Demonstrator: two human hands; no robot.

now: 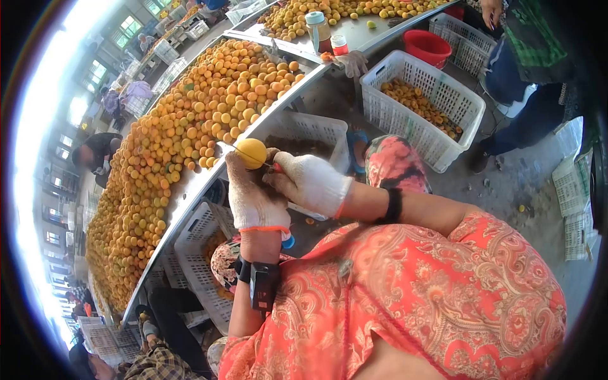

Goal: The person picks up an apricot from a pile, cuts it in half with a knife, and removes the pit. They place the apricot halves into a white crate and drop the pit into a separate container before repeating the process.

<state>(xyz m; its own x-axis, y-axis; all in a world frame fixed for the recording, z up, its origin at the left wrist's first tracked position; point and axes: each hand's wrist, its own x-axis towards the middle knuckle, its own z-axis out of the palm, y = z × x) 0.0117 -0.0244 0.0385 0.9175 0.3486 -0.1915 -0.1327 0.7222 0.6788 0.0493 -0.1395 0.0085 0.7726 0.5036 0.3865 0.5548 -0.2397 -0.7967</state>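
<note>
A whole yellow-orange apricot (251, 152) is gripped in the fingers of my left hand (253, 199), which wears a white knit glove with brownish stains on its fingers. My right hand (313, 182), gloved the same way, is closed round a small knife (277, 168); a bit of red handle shows by its fingers. The thin blade lies against the fruit's lower side. Both hands are close together beside the edge of a metal table (183, 201) heaped with apricots (209, 95).
White plastic crates stand below the table, one crate (396, 120) holding cut apricots (418, 101). Behind it is a red basin (428, 47). A bottle (318, 31) and a glove (352, 62) lie at the table's corner. A co-worker (535, 57) stands at right; others sit at left.
</note>
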